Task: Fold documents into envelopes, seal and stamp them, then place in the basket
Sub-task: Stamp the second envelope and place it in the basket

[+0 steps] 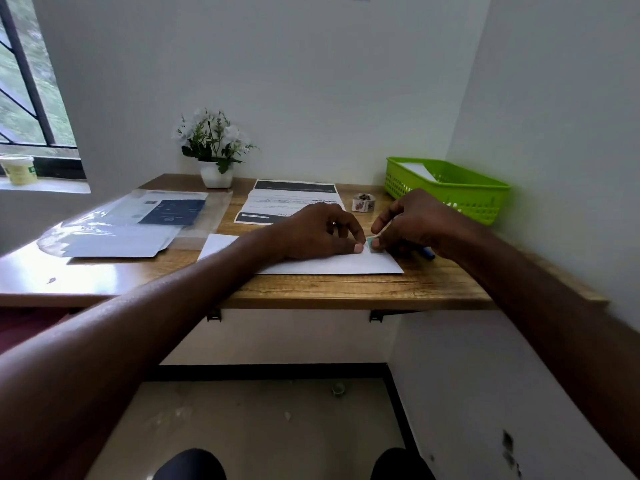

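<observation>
A white envelope point(332, 263) lies flat at the front of the wooden desk point(346, 289). A small greenish stamp point(373, 244) sits on its upper right corner. My left hand point(318, 233) rests on the envelope, its thumb tip pressing just left of the stamp. My right hand point(412, 220) pinches the stamp between thumb and curled fingers. Behind the hands lies a printed document point(287, 199) with dark bands. The green basket point(450, 188) stands at the back right with white paper inside.
A roll of stamps point(363, 202) sits between document and basket. A clear plastic sleeve with envelopes and a dark card point(138, 220) covers the desk's left. A potted white-flower plant point(214, 150) stands at the back. A blue pen point(427, 253) lies under my right hand. Walls close the right side.
</observation>
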Motion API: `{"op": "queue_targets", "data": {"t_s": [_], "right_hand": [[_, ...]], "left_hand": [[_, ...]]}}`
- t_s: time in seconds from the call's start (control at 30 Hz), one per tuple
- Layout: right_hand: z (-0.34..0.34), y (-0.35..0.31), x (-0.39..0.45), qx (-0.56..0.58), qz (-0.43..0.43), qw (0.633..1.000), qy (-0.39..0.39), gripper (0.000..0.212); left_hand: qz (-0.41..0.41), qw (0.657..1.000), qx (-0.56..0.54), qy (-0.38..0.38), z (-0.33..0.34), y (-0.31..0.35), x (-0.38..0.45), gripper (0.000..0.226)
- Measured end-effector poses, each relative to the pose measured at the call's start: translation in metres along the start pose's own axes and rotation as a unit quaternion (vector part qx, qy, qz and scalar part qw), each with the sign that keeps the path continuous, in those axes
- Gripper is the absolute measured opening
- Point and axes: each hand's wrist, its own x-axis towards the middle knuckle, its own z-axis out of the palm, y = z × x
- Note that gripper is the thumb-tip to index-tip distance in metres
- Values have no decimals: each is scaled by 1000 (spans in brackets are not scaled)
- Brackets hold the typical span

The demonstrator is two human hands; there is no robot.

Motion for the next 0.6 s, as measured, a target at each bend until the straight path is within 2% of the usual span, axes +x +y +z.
{"op": "queue_targets", "data": {"t_s": [0.13,0.27,0.6], "right_hand": [[3,1,-4,-49,-48,997,31,22],[9,3,-9,-142,-115,979,93,22],[9,5,-9,-164,-121,975,88,23]], "left_hand": [[-2,1000,-7,1,0,-1,0,20],[1,1000,-2,0,1,-2,0,20],[1,1000,-6,-3,1,-2,0,20]]}}
